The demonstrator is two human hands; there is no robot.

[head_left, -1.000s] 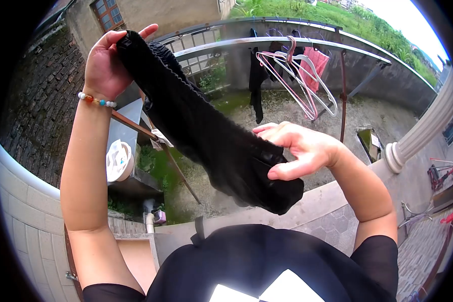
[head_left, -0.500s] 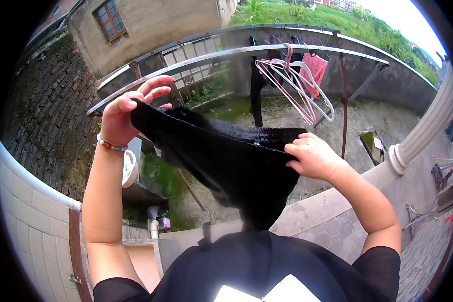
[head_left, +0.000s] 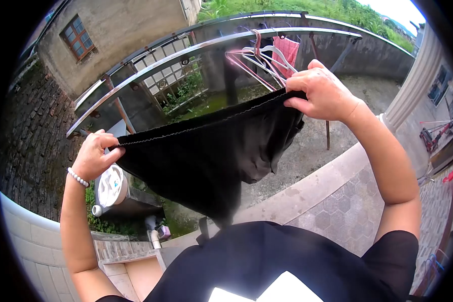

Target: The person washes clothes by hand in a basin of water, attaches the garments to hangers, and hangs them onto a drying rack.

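Observation:
A black garment (head_left: pixel 191 156) with zigzag stitching along its waistband is stretched out in front of me. My left hand (head_left: pixel 91 156) pinches one end of the waistband, with a beaded bracelet at that wrist. At the other end, higher up, my right hand (head_left: pixel 319 93) is closed on the band. The cloth hangs down between both hands and narrows toward my chest. Just behind my right hand, pink and white clothes hangers (head_left: pixel 259 55) hang from a metal rail (head_left: pixel 196 50), partly hidden by the garment.
A pink cloth (head_left: pixel 287 50) hangs beyond the hangers. Below my left hand, a white tub (head_left: pixel 111 186) sits on a ledge. A pale ledge (head_left: pixel 307 186) runs in front of me, and a white pillar (head_left: pixel 419 83) rises at right. A brick wall (head_left: pixel 30 136) stands at left.
My left hand has moved down and its fingers have closed on the waistband. My right hand has risen, and the garment's waistband is now pulled straight. The view has shifted slightly.

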